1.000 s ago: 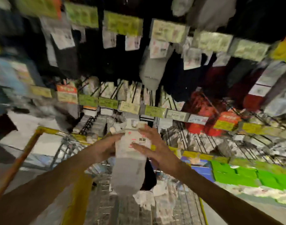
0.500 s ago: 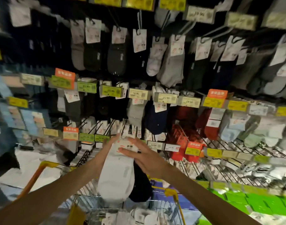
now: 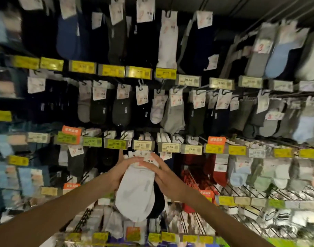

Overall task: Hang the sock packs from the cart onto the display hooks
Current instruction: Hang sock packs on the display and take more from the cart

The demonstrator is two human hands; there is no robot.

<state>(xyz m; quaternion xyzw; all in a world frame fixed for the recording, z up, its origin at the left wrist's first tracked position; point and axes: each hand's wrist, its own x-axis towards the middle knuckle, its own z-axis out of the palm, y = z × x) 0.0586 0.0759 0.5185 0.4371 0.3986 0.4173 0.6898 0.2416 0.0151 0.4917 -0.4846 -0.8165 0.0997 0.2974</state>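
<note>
Clearly the display wall (image 3: 170, 104) is crowded, so aim matters. The white sock pack (image 3: 136, 191) sits just under a price tag (image 3: 143, 144). The left hand (image 3: 119, 171) and right hand (image 3: 164, 175) have their fingers (image 3: 131, 160) clamped on its card top. Level the card, then ease its hole onto the hook hidden behind that tag.

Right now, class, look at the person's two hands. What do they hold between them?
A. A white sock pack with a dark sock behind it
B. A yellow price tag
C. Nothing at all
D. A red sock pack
A: the left hand and the right hand grip the top of the white sock pack, and a dark sock shows behind its right edge.
</note>
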